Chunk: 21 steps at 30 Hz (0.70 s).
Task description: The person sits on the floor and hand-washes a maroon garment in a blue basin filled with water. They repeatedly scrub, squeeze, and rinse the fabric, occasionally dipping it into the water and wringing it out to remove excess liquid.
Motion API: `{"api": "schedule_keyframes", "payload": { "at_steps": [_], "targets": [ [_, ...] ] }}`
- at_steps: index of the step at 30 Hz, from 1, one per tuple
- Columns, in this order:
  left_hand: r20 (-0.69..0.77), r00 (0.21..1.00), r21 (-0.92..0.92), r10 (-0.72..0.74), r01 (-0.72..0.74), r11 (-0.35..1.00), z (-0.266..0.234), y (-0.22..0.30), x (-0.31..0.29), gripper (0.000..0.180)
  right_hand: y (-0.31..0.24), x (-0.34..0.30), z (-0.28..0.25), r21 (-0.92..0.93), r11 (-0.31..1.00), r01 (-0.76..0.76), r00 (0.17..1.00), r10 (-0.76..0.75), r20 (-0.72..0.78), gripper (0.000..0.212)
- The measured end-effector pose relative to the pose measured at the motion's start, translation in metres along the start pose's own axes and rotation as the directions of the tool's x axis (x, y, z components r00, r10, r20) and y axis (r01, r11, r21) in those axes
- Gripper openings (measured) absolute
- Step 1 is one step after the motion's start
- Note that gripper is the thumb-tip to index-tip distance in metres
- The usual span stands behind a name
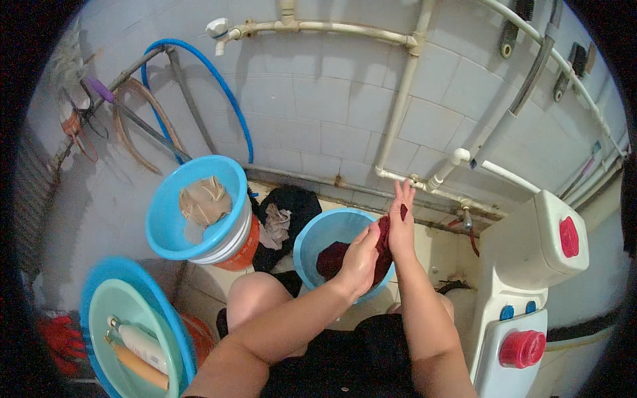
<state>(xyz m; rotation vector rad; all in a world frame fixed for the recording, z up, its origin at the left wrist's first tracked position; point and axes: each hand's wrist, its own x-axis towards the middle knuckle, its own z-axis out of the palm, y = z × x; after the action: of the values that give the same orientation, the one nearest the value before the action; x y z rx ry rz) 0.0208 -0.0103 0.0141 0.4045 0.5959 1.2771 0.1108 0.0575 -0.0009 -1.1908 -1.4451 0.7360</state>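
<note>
Head view: dark red cloth between 2 hands, above a light blue basin.
Left hand looks closed around the cloth; right hand is flat, fingers straight, against its other side; more dark red fabric lies in the basin, though whether it is 1 piece I cannot tell; best, I judge, to press evenly palm to palm, keeping the cloth low and inside the rim so drips land in the basin.
</note>
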Motion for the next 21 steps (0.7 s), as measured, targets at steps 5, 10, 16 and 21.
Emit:
{"api": "schedule_keyframes", "payload": {
  "at_steps": [5,10,16,21],
  "targets": [
    [0.172,0.954,-0.013,0.245,-0.247,0.969,-0.032,0.008,0.011,0.049,-0.033,-0.065,0.029,-0.086,0.971,0.221,0.951,-0.195,0.240,0.044],
    [0.044,0.998,-0.010,-0.053,0.053,0.999,0.005,0.000,-0.003,0.040,-0.010,-0.022,0.007,-0.215,0.971,0.108,0.993,-0.097,0.060,0.044],
    [0.084,0.992,0.091,0.090,-0.098,0.991,-0.020,0.003,0.017,0.043,-0.018,-0.034,0.015,-0.072,0.985,0.156,0.976,-0.143,0.162,0.044],
    [-0.055,0.998,0.002,-0.006,0.006,1.000,-0.003,0.007,0.012,0.035,-0.021,-0.025,0.020,-0.122,0.990,0.075,0.987,-0.056,0.147,0.045]
  ]
}}
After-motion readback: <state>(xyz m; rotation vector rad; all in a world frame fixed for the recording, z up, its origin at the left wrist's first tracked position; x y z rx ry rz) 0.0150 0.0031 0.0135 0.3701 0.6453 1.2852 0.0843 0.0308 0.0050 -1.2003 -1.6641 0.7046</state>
